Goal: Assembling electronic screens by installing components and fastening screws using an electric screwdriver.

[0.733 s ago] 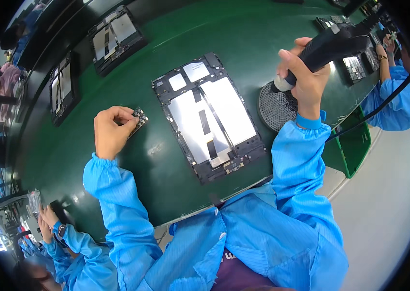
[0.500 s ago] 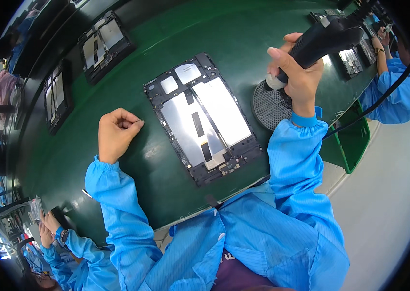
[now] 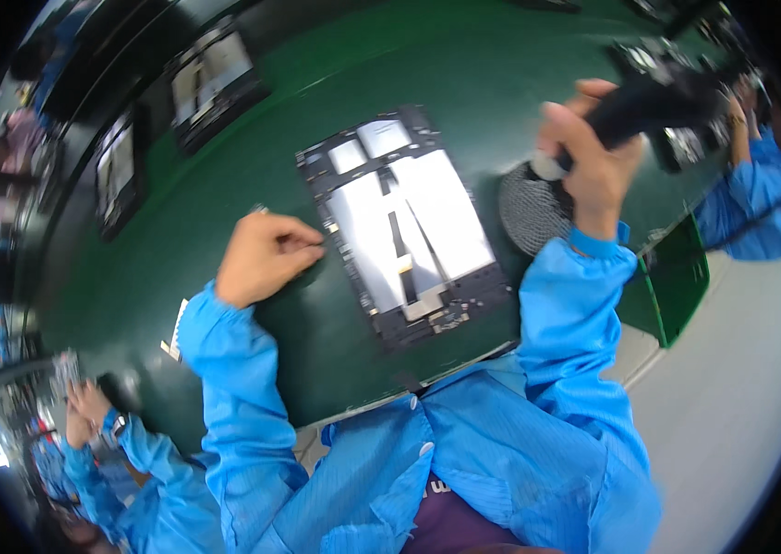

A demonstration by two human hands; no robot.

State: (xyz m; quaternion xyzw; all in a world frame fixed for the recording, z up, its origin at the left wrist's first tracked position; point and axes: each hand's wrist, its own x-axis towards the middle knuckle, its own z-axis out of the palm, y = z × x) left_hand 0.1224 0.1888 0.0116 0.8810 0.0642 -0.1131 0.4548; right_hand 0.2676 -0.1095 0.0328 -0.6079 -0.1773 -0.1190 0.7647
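In front of me on the green table lies an opened tablet (image 3: 460,217), its silver battery panels and black frame facing up. My left hand (image 3: 270,254) is just left of the tablet's edge, thumb and fingers pinched together; whatever is between the fingertips is too small to make out. My right hand (image 3: 598,171) grips a black electric screwdriver (image 3: 653,109), whose pale lower end points down by a round grey dish (image 3: 533,214) with a gridded surface. That dish sits right of the tablet, partly covered by the hand and tool. Motion blurs the screwdriver.
Two more opened tablets (image 3: 215,83) (image 3: 119,175) rest at the far left. A white strip (image 3: 175,330) lies beside my left sleeve. Several device parts (image 3: 681,143) are at the far right, near a co-worker's blue sleeve (image 3: 750,198). Another person's hands (image 3: 87,406) work at the lower left. A green bin (image 3: 677,282) stands right.
The view has shifted slightly, moving the scene rightward. My left hand has come closer to the tablet's left edge, uncovering more of the white strip. My right hand still holds the screwdriver near the dish.
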